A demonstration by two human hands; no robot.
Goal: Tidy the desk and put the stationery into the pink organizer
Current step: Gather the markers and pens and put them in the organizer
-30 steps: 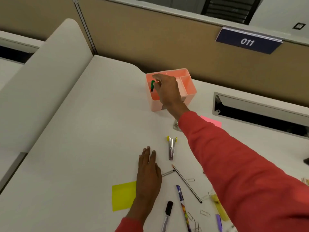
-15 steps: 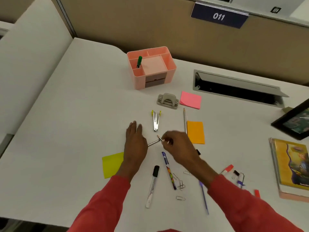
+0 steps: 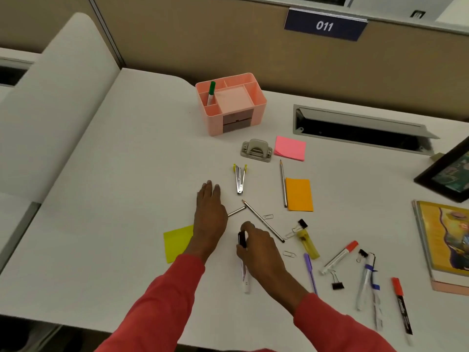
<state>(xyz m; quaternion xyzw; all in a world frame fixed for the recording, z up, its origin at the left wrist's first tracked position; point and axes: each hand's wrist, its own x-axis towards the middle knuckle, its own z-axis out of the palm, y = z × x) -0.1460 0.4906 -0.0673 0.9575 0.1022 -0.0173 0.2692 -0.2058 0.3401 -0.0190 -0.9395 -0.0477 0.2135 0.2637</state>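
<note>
Resting flat on the desk point(image 3: 114, 224), the left hand point(image 3: 210, 214) is spread open; the black-capped marker point(image 3: 245, 280) is gripped in curled fingers by the right hand point(image 3: 261, 250).

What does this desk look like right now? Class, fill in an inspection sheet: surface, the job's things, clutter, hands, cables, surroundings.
Surface: white desk, with stationery scattered over its near half.
Job's things: pink plastic organizer at the back, with a green-capped marker standing in a left-hand compartment. Loose on the desk are a grey hole punch, pink sticky pad, orange sticky pad, yellow sticky pad, grey pencil, further markers and clips.
Clutter: yellow-covered book and black picture frame at the right edge.
Hands: left hand lies flat on the desk; right hand grips a black-capped white marker.
Cables: nothing seen; grey desk hatch is open.
Surroundings: beige partition with blue sign reading 011.
</note>
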